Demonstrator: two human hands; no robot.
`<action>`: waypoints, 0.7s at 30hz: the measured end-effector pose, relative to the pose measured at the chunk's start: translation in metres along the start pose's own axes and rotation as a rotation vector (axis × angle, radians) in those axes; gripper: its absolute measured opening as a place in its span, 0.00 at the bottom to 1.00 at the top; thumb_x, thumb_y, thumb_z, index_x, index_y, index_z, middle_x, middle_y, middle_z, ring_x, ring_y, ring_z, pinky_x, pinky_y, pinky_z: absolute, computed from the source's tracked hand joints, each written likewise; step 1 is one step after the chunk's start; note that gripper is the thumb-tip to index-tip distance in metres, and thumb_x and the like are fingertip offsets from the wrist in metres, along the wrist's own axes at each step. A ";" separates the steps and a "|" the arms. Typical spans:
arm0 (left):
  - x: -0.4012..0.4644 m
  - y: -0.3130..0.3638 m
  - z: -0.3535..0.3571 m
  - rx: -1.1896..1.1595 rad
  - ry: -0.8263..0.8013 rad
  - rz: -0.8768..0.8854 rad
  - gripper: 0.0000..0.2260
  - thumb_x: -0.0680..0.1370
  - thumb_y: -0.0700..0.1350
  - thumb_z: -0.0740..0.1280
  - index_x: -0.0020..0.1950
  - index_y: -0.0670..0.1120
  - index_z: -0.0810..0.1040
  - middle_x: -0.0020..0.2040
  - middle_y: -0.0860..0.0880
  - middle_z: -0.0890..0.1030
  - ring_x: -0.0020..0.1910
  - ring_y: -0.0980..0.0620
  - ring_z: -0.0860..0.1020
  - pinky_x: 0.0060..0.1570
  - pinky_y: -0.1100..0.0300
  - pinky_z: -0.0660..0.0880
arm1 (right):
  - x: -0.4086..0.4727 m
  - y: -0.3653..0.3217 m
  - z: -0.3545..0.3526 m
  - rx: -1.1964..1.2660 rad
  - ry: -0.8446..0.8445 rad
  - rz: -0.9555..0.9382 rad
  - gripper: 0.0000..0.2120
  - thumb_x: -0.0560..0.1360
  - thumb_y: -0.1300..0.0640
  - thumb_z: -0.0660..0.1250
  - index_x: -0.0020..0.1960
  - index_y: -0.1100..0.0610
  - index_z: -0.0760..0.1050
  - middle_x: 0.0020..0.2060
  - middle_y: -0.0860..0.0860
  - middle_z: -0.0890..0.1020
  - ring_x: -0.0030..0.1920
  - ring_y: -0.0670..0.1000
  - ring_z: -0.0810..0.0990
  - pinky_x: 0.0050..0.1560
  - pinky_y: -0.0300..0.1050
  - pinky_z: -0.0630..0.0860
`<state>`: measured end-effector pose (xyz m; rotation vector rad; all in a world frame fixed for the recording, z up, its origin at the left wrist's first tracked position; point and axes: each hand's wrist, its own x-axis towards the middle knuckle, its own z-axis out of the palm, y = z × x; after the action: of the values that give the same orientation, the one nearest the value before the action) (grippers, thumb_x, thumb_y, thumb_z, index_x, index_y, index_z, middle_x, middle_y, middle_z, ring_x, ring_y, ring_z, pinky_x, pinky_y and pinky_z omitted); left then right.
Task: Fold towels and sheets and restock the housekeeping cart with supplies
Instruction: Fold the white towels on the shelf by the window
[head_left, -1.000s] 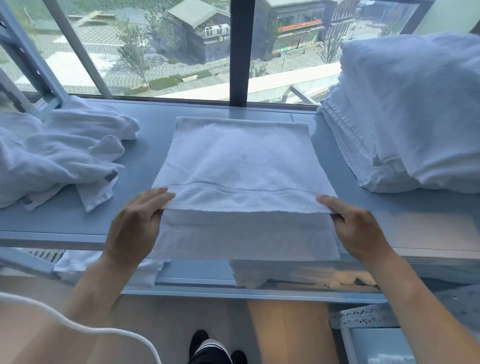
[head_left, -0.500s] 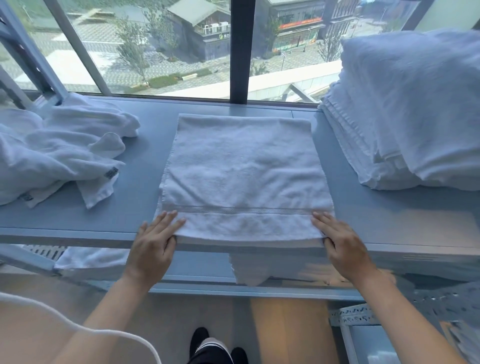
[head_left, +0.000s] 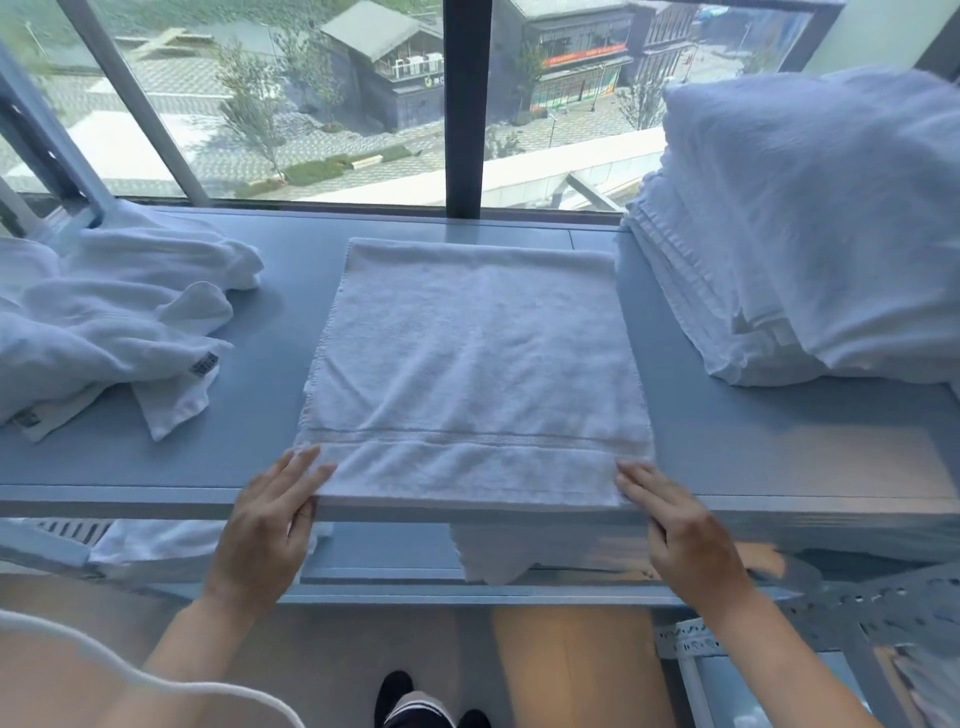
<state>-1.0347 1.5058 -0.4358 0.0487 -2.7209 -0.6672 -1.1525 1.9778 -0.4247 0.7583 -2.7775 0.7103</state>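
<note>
A long blue-grey metal shelf (head_left: 249, 415) runs under the window and carries everything. At its right end stands the biggest thing, a tall stack of folded white towels (head_left: 810, 234). At the left end lies a loose heap of crumpled white towels (head_left: 104, 322), not yet folded. Between them, in the middle and flush with the shelf's near edge, lies the flat white terry towel (head_left: 472, 374) being worked, folded to a neat rectangle with a woven band near its front.

The left hand (head_left: 265, 525) rests on the towel's near left corner, fingers straight and slightly spread, gripping nothing. The right hand (head_left: 675, 535) presses the near right corner the same way.

The step in hand looks like smoothing a fold just laid. Next would probably be another fold, needing a pinch on both near corners, kept level so the edges meet.
</note>
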 end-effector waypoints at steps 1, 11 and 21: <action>-0.003 0.000 0.000 -0.006 -0.004 0.002 0.19 0.81 0.45 0.59 0.70 0.47 0.80 0.75 0.49 0.74 0.76 0.47 0.70 0.71 0.45 0.69 | -0.002 0.004 0.000 -0.019 0.006 0.011 0.35 0.67 0.81 0.63 0.69 0.58 0.80 0.72 0.47 0.77 0.75 0.48 0.72 0.75 0.50 0.67; 0.101 0.085 0.021 0.103 -0.149 0.065 0.21 0.82 0.54 0.61 0.73 0.48 0.75 0.77 0.47 0.70 0.76 0.43 0.68 0.71 0.39 0.66 | 0.109 -0.070 0.028 -0.017 -0.146 -0.019 0.26 0.80 0.53 0.60 0.78 0.52 0.67 0.80 0.49 0.64 0.81 0.53 0.59 0.76 0.57 0.57; 0.130 0.027 0.041 0.303 -0.382 -0.153 0.32 0.81 0.67 0.42 0.84 0.59 0.52 0.85 0.55 0.48 0.83 0.50 0.46 0.80 0.44 0.45 | 0.157 -0.010 0.045 -0.178 -0.288 0.204 0.30 0.84 0.40 0.52 0.84 0.45 0.53 0.84 0.46 0.50 0.83 0.49 0.47 0.81 0.56 0.46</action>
<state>-1.1693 1.5332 -0.4167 0.2248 -3.1926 -0.3208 -1.2836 1.8798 -0.4149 0.5882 -3.1601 0.4027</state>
